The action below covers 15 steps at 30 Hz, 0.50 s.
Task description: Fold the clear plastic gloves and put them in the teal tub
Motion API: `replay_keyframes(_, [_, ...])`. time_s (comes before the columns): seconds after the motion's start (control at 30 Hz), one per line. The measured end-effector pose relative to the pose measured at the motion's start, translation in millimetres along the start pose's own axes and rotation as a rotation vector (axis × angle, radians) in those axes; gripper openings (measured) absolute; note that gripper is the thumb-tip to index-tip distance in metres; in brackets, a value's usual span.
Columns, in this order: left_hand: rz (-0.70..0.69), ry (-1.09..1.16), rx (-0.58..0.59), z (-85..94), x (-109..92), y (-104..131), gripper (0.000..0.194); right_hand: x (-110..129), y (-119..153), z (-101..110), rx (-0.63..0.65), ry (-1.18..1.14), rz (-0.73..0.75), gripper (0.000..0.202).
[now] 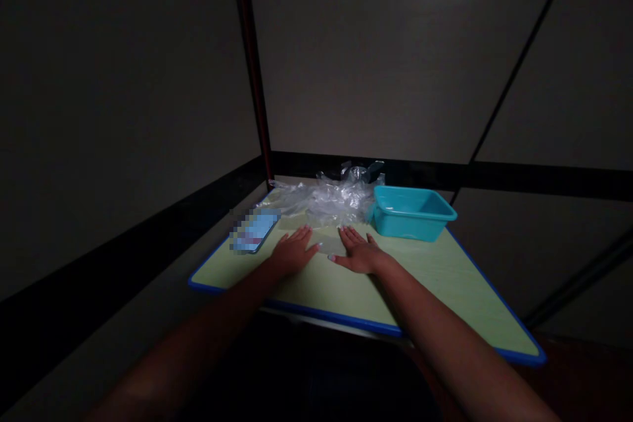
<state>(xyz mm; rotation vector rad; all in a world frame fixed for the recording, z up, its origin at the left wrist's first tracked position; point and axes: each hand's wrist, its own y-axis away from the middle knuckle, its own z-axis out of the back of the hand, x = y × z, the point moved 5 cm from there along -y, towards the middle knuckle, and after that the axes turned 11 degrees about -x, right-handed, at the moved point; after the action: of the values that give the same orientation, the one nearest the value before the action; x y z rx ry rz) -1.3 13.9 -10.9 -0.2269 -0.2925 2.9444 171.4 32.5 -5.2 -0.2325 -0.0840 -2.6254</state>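
My left hand (293,252) lies flat on the pale yellow-green table (341,290), palm down, fingers stretched forward. My right hand (360,253) rests the same way a little to its right, thumb pointing inward. Neither hand holds anything. Just beyond the fingertips spreads a crumpled heap of clear plastic bags (336,201). A faint flat translucent patch shows on the tabletop between my hands; I cannot make out what it is.
A turquoise plastic basin (413,214) stands at the back right, beside the plastic. At the left edge lies a phone (257,231), its screen lit and partly blurred out. The table has a blue rim, with panelled walls behind and to the left.
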Motion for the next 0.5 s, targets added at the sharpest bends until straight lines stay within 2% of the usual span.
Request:
replay_keyframes(0.1, [0.046, -0.031, 0.019, 3.1, 10, 4, 0.066, 0, 0, -1, -0.007, -0.004, 0.008, 0.096])
replay_keyframes(0.27, [0.078, -0.050, 0.045, 9.5, 10, 15, 0.068, 1, 0, 1, -0.038, -0.032, 0.048, 0.094])
replay_keyframes(0.4, [0.109, -0.064, 0.071, 12.0, 14, 23, 0.069, -4, 0, 10, -0.118, -0.029, 0.023, 0.079])
replay_keyframes(0.5, [0.132, -0.108, 0.013, 12.4, 19, 27, 0.069, -8, 0, 16, -0.155, 0.001, -0.033, 0.070])
